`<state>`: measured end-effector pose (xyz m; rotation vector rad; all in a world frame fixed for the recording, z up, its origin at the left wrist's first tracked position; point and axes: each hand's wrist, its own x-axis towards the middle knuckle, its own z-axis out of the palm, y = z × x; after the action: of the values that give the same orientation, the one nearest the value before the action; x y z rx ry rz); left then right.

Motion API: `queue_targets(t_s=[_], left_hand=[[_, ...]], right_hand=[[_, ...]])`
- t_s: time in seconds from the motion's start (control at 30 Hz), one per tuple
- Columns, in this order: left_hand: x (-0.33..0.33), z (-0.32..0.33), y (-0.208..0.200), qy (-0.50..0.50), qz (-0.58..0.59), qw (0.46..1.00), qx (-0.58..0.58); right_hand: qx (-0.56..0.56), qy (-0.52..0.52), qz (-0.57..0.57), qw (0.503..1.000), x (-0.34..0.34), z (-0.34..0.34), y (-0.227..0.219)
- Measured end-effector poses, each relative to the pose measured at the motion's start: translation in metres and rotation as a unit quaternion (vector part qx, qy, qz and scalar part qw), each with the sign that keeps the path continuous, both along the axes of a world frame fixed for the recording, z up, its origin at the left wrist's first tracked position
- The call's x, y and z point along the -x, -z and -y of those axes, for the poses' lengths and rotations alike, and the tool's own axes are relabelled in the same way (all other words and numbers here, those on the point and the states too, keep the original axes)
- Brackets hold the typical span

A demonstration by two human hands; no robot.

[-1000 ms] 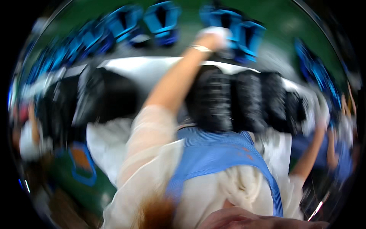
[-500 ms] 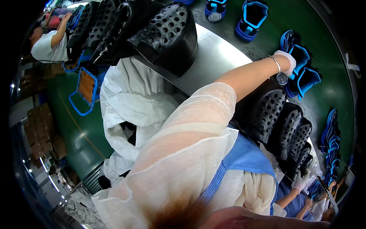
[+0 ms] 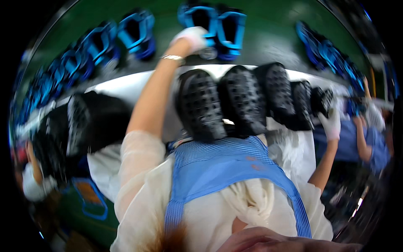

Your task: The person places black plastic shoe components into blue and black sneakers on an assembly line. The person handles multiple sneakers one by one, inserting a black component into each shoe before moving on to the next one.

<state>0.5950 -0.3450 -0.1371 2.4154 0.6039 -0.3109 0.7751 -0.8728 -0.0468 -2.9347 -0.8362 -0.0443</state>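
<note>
My left hand (image 3: 193,38), in a white glove with a bracelet at the wrist, is closed at the heel of a black shoe with bright blue lining (image 3: 198,17). A matching shoe (image 3: 231,33) stands close beside it on the right, and a round pale tag (image 3: 208,53) shows under my fingers. My right hand (image 3: 331,125), also gloved, is out at the right. Its thumb and fingers straddle the lower end of the last black perforated piece (image 3: 322,100) in a row; blur hides the exact grip.
More black perforated pieces (image 3: 200,103) stand along the pale work surface (image 3: 140,84) before my blue apron. Others (image 3: 79,122) are at the left. Blue-black shoes (image 3: 100,40) line the green surface (image 3: 268,25) beyond. Other people (image 3: 373,138) are at both sides; a blue-framed stool (image 3: 90,197) stands lower left.
My view has swung round to the right, so the shoes and the row of black pieces now lie ahead of me. My left hand is still at the same shoe.
</note>
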Motion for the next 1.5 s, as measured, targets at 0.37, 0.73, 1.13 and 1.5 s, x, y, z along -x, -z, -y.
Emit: queue_targets(t_s=[0.37,0.73,1.13,1.5], left_hand=[[0.016,-0.007,-0.016,0.074,0.151,0.981,-0.098],[0.025,0.048,-0.081,0.045,0.274,0.701,0.657],[0.018,0.044,-0.056,-0.051,0.365,0.681,0.633],[0.018,0.048,-0.059,-0.023,0.202,0.942,0.267]], right_hand=[[-0.158,-0.187,0.04,0.969,0.034,-0.158,-0.085],[-0.176,-0.432,-0.046,0.883,0.088,-0.301,-0.076],[-0.123,-0.348,-0.079,0.926,0.096,-0.329,-0.046],[-0.115,-0.303,-0.124,0.938,0.07,-0.313,-0.054]])
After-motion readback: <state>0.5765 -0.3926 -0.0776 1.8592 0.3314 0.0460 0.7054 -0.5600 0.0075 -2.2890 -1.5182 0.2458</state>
